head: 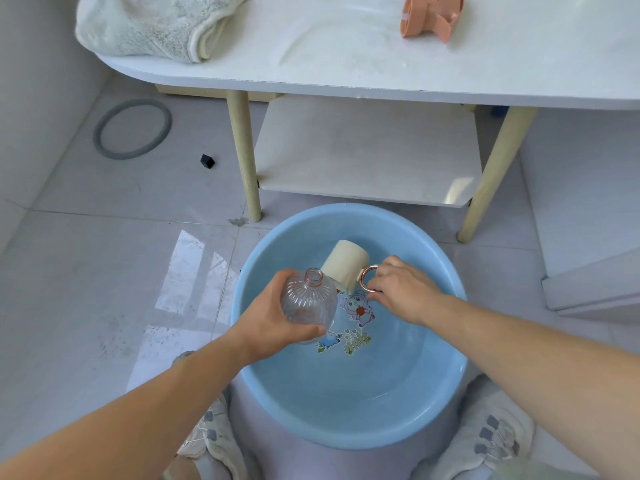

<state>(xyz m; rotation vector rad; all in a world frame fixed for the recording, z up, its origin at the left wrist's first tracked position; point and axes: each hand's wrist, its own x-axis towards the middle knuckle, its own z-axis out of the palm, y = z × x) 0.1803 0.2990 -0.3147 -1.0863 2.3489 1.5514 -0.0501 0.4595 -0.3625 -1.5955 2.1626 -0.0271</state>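
the left hand (273,315) grips a clear ribbed bottle (309,299), uncapped, over the blue basin (346,424) on the floor. the right hand (398,289) pinches the ring handle of a cream cup (344,263), tipped mouth-down just beside the bottle's neck. behind, a white surface (346,64) carries a folded towel (149,26).

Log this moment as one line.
left hand grips clear bottle | right hand holds tilted cream mug by its handle | both over blue basin

Tiled floor (104,271) bearing blue basin (346,441), grey ring (98,135) and small black block (207,161); white table (346,74) carrying folded towel (145,26) and peach plastic holder (429,15).
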